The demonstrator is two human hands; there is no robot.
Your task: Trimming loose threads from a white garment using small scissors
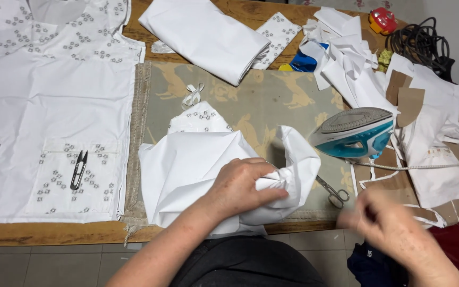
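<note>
White cloth (187,170), a crumpled, folded piece, lies at the near edge of the table (54,233), on the patterned pad (251,101), with a printed scrap poking out at its far side. The left hand (240,188) is clenched on a bunch of it near its right end, pinning it to the pad. The right hand (389,223) is off to the near right, past the table edge, blurred; I cannot tell whether it is closed or holds anything. Scissors (331,192) lie just right of the cloth, and the iron (354,133) sits beyond them, close to the cloth's raised right fold.

To handle this well, I judge the grip should stay low and firm so the folds do not slip, with the loose edge kept away from the iron. Snips (78,170) rest on the garment (54,106) at left.
</note>
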